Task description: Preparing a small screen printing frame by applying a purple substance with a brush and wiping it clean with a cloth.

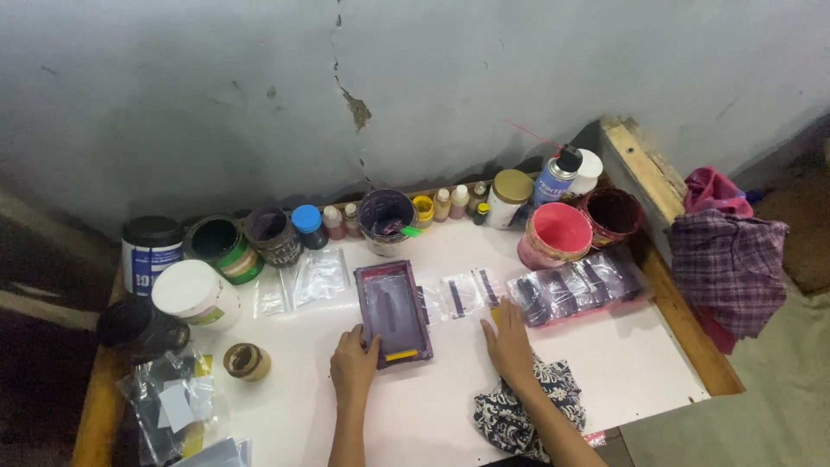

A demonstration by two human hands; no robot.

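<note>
**Hands at a purple-stained printing frame**

Tabletop (415, 406), white and edged in wood, filled the middle and lower frame beneath a cracked grey wall (259, 86). A checked cloth (731, 259) hung off the bench at the right edge. Along the table's upper edge ran a row of paint pots and small bottles, with a pink tub (556, 233) to the upper right and a white-lidded jar (194, 292) to the left. A clear bag of dark strips (575, 290) lay right of centre.

At the centre sat the small purple screen frame (394, 311), flat on the table, a yellow scraper (401, 355) lying at its near end. The left hand (354, 363) rested against the frame's near left corner, fingers loosely curled and touching its edge, gripping nothing that I could tell. The right hand (508, 342) lay palm down just right of the frame, fingers together and extended, their tips by a clear packet with a dark strip (469, 292). A patterned rag (519, 411) lay under the right forearm.
</note>
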